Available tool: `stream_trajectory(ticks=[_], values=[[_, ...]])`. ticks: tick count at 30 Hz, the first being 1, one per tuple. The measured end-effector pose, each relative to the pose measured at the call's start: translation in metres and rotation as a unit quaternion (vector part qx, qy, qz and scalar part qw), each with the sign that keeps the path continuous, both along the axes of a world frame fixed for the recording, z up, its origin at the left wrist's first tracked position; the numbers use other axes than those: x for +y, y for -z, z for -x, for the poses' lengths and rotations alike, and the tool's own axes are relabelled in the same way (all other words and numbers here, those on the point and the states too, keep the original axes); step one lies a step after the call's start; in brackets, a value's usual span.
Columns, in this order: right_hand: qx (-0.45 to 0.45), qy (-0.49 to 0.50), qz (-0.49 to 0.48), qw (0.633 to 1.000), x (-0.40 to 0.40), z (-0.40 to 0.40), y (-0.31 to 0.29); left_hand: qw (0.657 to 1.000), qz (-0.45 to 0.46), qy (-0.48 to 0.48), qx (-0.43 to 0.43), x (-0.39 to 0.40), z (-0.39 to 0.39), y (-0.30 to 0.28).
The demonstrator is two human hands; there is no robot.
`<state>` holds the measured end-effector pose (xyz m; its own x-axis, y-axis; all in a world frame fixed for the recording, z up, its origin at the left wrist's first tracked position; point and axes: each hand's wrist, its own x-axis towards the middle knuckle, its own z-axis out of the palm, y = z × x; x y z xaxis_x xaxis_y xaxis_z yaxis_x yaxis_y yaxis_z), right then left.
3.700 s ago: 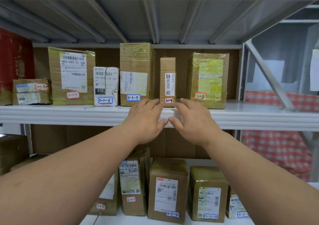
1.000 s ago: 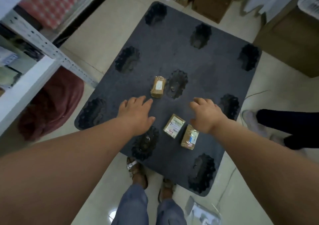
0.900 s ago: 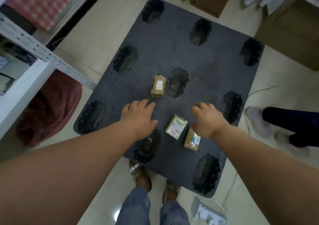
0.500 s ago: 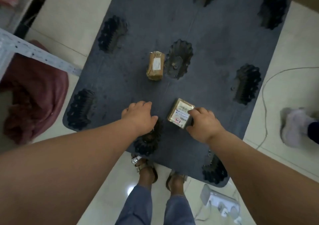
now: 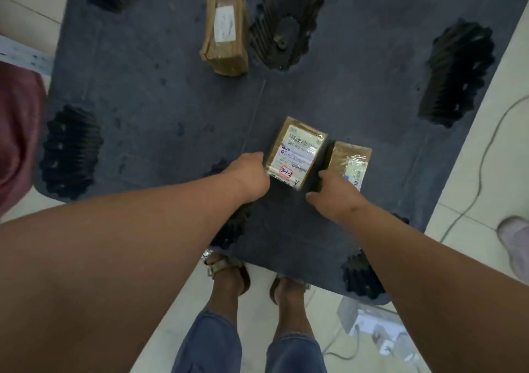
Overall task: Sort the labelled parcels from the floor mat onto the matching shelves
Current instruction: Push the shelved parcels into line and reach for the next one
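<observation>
1. Far left edge: a dark red cloth bundle (image 5: 17, 132) lies on the pale tiled floor (image 5: 472, 155), beside a strip of white perforated metal shelf upright (image 5: 23, 54).
2. Dark grey floor mat (image 5: 160, 92) with black ribbed recesses (image 5: 70, 150); it fills most of the view and carries three parcels.
3. Far parcel: a brown taped cardboard parcel with a small white label (image 5: 224, 30), lying flat near the top of the mat, just beside the central recess and well apart from both hands.
4. Left hand (image 5: 249, 176), reaching down with its fingers curled against the left side of the middle parcel; the fingertips are hidden under the parcel's edge.
5. Middle parcel: a brown tape-wrapped box with a printed white shipping label and a red-bordered tag reading "3-1-2" (image 5: 294, 152). It sits between the two hands, tilted, label side up; whether it is clear of the mat cannot be told.
6. Right hand (image 5: 333, 193), at the parcel's right near corner, fingers curled downward along its side; together the two hands grip this parcel.
7. Right parcel: a smaller brown box under glossy tape with a partly visible white label (image 5: 350, 162), on the mat just beside the middle parcel, its near end hidden by the right hand.
8. Bottom centre: the person's sandalled feet (image 5: 229, 272) and blue trouser legs (image 5: 209, 344) at the mat's near edge.
9. Lower right: a white power strip (image 5: 372, 327) and a thin cable (image 5: 486, 143) on the floor; another person's pale shoe (image 5: 513, 238) at the right edge.
</observation>
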<state>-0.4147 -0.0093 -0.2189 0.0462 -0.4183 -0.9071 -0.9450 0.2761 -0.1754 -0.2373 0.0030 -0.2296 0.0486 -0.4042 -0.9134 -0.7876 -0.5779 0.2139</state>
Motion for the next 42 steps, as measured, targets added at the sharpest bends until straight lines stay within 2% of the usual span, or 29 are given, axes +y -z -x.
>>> stream_trajectory(ticks=[9, 14, 18, 25, 30, 35, 42], values=[[-0.058, 0.119, -0.008, 0.991, 0.006, -0.015, 0.043, 0.994, -0.003, -0.101, 0.034, -0.010, 0.013, 0.037], [-0.089, 0.151, 0.001, 0.985, 0.006, -0.019, 0.031, 0.986, 0.004, -0.162, 0.038, -0.002, -0.002, 0.033], [-0.120, 0.161, 0.005, 0.980, 0.002, -0.028, 0.005, 0.974, 0.036, -0.219, 0.040, 0.006, -0.013, 0.006], [-0.180, 0.156, 0.043, 0.970, -0.006, -0.053, -0.073, 0.942, 0.141, -0.303, 0.044, 0.014, -0.042, -0.074], [-0.217, 0.126, 0.069, 0.965, -0.012, -0.083, -0.141, 0.917, 0.226, -0.326, 0.037, 0.019, -0.074, -0.151], [-0.272, 0.075, 0.110, 0.953, -0.021, -0.124, -0.221, 0.895, 0.288, -0.342, -0.004, 0.034, -0.109, -0.239], [-0.339, -0.054, 0.167, 0.924, -0.022, -0.187, -0.353, 0.834, 0.390, -0.382, -0.077, 0.069, -0.157, -0.371]])
